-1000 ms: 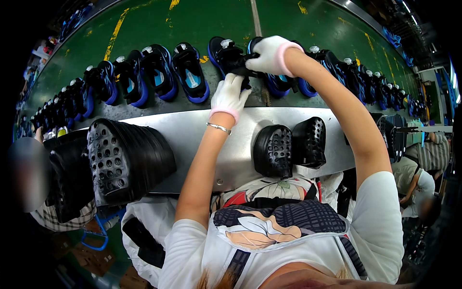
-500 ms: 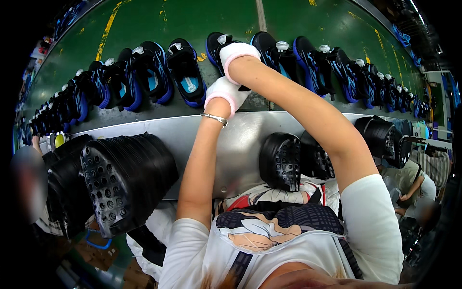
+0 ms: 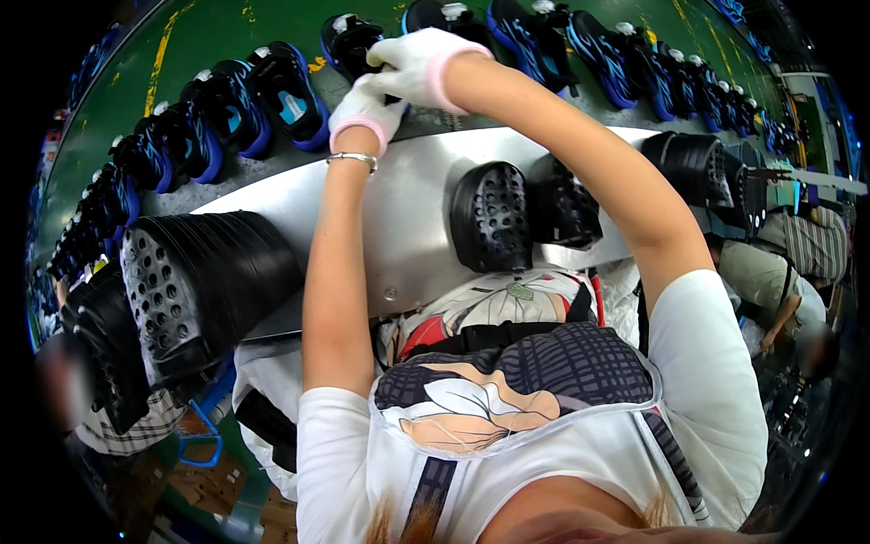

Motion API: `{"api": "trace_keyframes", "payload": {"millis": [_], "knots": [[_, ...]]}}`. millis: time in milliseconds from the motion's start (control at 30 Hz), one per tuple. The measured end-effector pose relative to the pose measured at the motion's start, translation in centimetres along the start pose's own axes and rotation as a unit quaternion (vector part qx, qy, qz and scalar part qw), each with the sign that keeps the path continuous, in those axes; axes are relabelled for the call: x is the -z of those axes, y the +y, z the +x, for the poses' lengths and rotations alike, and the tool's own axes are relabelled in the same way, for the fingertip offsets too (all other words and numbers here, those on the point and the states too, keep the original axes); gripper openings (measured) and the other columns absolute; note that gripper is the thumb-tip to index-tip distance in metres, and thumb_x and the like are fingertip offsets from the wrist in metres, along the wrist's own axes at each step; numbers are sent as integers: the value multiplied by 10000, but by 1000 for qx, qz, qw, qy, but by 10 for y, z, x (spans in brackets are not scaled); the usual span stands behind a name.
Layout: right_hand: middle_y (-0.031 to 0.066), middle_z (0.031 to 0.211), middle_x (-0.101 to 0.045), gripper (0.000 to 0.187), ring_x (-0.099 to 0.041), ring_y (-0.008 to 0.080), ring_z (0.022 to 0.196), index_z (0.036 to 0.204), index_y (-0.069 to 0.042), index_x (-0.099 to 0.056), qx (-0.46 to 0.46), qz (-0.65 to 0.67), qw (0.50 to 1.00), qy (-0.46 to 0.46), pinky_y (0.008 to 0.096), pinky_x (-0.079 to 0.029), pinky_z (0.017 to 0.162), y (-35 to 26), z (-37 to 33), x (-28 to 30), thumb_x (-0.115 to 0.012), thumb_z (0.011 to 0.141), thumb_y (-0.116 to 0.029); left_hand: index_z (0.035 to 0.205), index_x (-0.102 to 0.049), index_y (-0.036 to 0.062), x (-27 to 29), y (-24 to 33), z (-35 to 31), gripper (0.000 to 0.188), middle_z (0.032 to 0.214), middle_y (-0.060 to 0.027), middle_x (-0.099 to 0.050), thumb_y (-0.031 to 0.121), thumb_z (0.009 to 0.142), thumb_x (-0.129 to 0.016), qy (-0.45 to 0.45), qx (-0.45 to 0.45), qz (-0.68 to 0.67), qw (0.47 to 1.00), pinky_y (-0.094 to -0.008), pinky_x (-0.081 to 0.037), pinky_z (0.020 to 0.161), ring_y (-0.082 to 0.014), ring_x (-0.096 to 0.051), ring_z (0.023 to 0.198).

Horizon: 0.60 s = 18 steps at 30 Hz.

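Note:
Both of my hands wear white knit gloves with pink cuffs and meet at one black and blue sports shoe (image 3: 349,34) in the long row. Its toe points away from me, and white stuffing shows near its tongue. My left hand (image 3: 366,111) is closed at the shoe's near end, fingers bent and partly hidden. Just right of it, my right hand (image 3: 419,65) curls its fingers over the shoe's heel and opening. The gloves cover most of the heel. Another shoe (image 3: 290,95) stands to the left of my left hand.
Shoes (image 3: 616,59) continue along the green work surface (image 3: 195,54) on both sides. A metal ledge (image 3: 399,199) lies nearer me, with black ribbed, perforated-ended blocks at left (image 3: 217,281) and right (image 3: 494,218). Other people (image 3: 770,272) sit at the far right and far left.
The view has shifted, so shoes and ledge sit higher in the picture. My right hand has turned, its fingers now showing at the shoe's opening. Both hands remain together at the shoe.

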State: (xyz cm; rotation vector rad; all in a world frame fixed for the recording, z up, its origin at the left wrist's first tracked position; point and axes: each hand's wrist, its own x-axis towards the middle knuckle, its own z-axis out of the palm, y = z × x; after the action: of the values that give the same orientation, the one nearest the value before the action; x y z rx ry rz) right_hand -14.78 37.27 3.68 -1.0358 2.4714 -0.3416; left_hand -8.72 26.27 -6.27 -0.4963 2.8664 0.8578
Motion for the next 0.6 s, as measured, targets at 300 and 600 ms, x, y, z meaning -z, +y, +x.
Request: {"api": "trace_keyframes", "payload": {"millis": [300, 600], "knots": [[102, 881, -653, 177, -617, 304, 844, 897, -58, -663, 129, -22, 983, 132, 393, -484, 800, 48, -194, 2, -615, 830, -215, 1307, -523, 164, 7, 3, -50, 532, 1285, -134, -489, 266, 811, -686, 258, -116, -11, 959, -335, -530, 770, -220, -638, 786], [57, 799, -630, 374, -602, 241, 865, 806, -93, -652, 149, -123, 960, 203, 431, -361, 973, 36, -228, -42, -752, 643, -415, 1264, -571, 100, -5, 19, -113, 447, 1193, -130, -547, 217, 842, -664, 169, -93, -129, 973, -311, -509, 763, -173, -643, 817]]}}
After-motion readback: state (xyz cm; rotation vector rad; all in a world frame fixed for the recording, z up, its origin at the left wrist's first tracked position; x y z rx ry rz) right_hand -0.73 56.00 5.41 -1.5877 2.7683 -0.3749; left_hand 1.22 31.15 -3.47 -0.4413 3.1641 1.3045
